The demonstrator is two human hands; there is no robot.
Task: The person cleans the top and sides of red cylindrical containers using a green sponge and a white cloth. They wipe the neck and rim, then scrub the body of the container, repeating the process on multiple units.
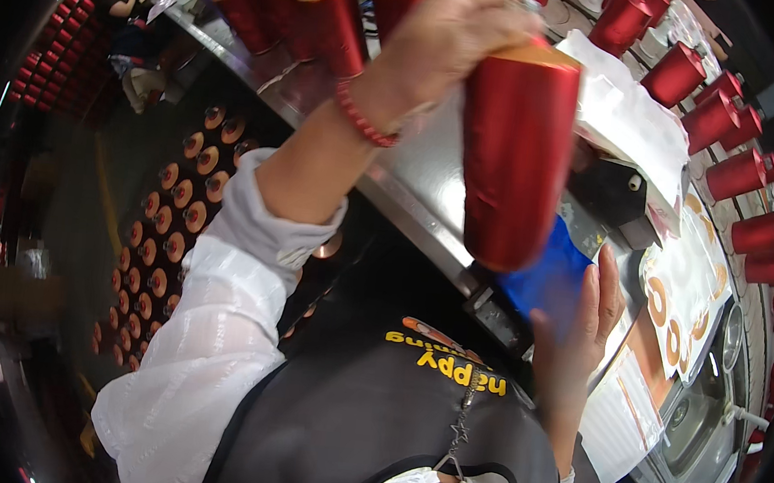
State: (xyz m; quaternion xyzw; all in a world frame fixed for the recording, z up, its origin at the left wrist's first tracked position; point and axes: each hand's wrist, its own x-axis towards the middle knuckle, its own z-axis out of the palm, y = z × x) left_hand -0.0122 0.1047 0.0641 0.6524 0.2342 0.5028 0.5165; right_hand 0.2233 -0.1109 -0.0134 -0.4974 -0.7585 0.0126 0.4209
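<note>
As I watch from afar, I see the red cylinder [518, 161] held up before the metal counter [421, 173], its top gripped by the left hand [460, 36]; the right hand [583, 318], blurred, is loosely open near a blue surface [562, 261], while other red cylinders [330, 20] stand beyond.

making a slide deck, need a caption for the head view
Left hand holds a red cylinder by its top at a metal counter; right hand open nearby.
</note>
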